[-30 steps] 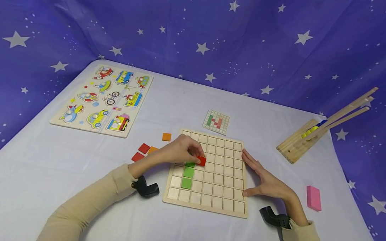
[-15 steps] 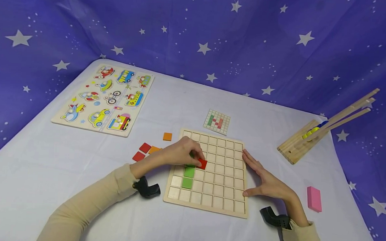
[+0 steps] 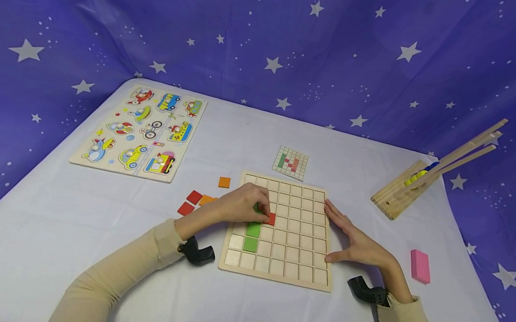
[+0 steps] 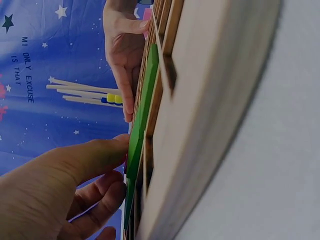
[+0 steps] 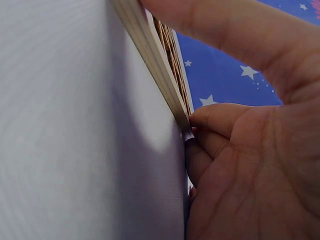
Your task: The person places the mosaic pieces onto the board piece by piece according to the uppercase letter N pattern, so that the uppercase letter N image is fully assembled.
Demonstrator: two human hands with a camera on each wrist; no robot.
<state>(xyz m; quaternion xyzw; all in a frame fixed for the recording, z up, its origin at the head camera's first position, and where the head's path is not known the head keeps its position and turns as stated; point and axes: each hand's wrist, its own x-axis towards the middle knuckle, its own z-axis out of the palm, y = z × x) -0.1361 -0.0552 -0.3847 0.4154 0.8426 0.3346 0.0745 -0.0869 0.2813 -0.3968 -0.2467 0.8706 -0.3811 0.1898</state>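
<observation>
In the head view, my left hand [image 3: 248, 203] is over the wooden grid board [image 3: 275, 278], thumb and fingertips at the left edge of a red square tile [image 3: 272, 219]. The tile lies at a cell right of a column of green tiles [image 3: 250, 244]; the hand covers part of that column. From the left wrist, the thumb is seen close over a green tile [image 4: 142, 120], with a sliver of red beneath its tip. My right hand [image 3: 357, 242] rests at the board's right edge, fingers extended; in the right wrist view its fingertips touch the board's side [image 5: 167, 82].
Loose red tiles [image 3: 185, 208] and orange tiles [image 3: 224, 182] lie left of the board. A pattern card [image 3: 300, 166] sits behind it. A vehicle peg puzzle [image 3: 177, 151] is at back left, a wooden bead stand [image 3: 389, 203] at right, near a pink block [image 3: 420, 266].
The red tile has gone from tilted in my left fingers to lying flatter at the cell, and the fingertips have shifted slightly over it. My right hand stays at the board's edge.
</observation>
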